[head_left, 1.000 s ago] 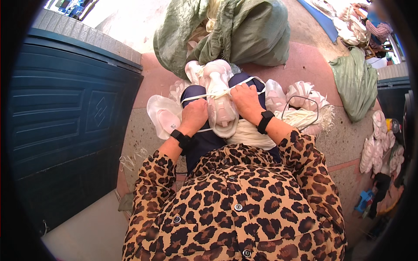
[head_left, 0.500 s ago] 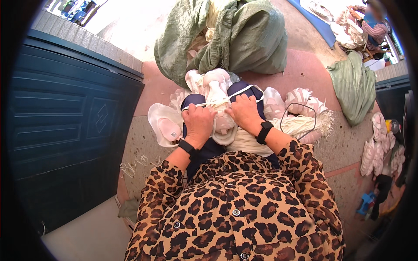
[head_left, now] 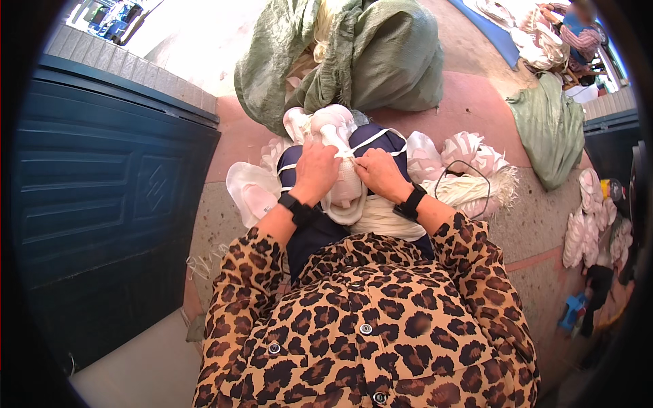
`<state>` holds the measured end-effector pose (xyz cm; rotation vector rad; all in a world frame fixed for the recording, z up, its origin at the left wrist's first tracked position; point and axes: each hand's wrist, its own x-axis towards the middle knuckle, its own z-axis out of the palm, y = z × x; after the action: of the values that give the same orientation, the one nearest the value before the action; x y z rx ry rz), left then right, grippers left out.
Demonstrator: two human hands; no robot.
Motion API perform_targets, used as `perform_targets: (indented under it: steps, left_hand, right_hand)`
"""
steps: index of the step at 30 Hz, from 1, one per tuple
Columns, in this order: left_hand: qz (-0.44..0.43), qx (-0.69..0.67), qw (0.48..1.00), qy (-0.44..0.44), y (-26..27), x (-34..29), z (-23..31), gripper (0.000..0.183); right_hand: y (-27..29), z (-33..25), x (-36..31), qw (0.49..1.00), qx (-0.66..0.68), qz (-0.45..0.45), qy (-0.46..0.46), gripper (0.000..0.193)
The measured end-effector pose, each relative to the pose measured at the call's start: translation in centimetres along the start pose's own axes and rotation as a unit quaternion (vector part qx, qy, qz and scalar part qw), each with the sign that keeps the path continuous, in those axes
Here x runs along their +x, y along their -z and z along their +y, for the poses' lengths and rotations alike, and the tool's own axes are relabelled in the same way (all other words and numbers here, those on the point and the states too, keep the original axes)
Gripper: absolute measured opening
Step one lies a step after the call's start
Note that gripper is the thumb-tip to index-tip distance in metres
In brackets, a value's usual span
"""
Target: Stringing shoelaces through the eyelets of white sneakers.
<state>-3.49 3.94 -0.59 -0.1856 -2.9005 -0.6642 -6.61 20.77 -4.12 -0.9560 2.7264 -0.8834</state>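
A pale pink and white shoe upper (head_left: 347, 194) lies across my lap between my dark blue trouser legs. Over its eyelet area, my left hand (head_left: 317, 171) is closed, its fingertips pinching a white shoelace. My right hand (head_left: 379, 174) also pinches the lace, close to the upper's right side. A loop of white lace (head_left: 390, 131) curves over my right knee, and more lace crosses the left knee. Just beyond my fingers, another pink-white upper (head_left: 332, 119) rests by the knees. A bundle of cream laces (head_left: 389, 223) lies on my lap under my right wrist.
A big green woven sack (head_left: 398, 54) stands ahead. Pink-white uppers (head_left: 250, 192) lie at left; more uppers (head_left: 469, 153) and cream laces sit at right by a dark wire loop (head_left: 488, 185). A blue door (head_left: 115, 183) borders the left. Another person (head_left: 581, 37) sits far right.
My left hand has moved slightly right and up over the upper. Both hands are closer together, and the lace, earlier spread across both knees, is now gathered at the upper's middle.
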Motion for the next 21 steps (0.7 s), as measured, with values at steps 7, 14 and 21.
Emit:
perform_targets:
  steps: [7, 14, 21]
  left_hand:
    - [-0.205, -0.059, 0.977, 0.013, -1.4, 4.5, -1.2, 0.01]
    - [-0.191, -0.399, 0.868, 0.223, 0.8, 5.3, -1.6, 0.034]
    - [-0.198, -0.37, 0.885, 0.202, -0.6, 7.6, -0.6, 0.028]
  right_hand:
    - [-0.3, -1.0, 0.1, 0.998, 0.016, 0.061, 0.012, 0.003]
    - [1.2, -1.8, 1.3, 0.941, -0.284, 0.008, 0.186, 0.008]
    - [9.5, -6.0, 1.5, 0.919, -0.062, 0.261, 0.29, 0.009]
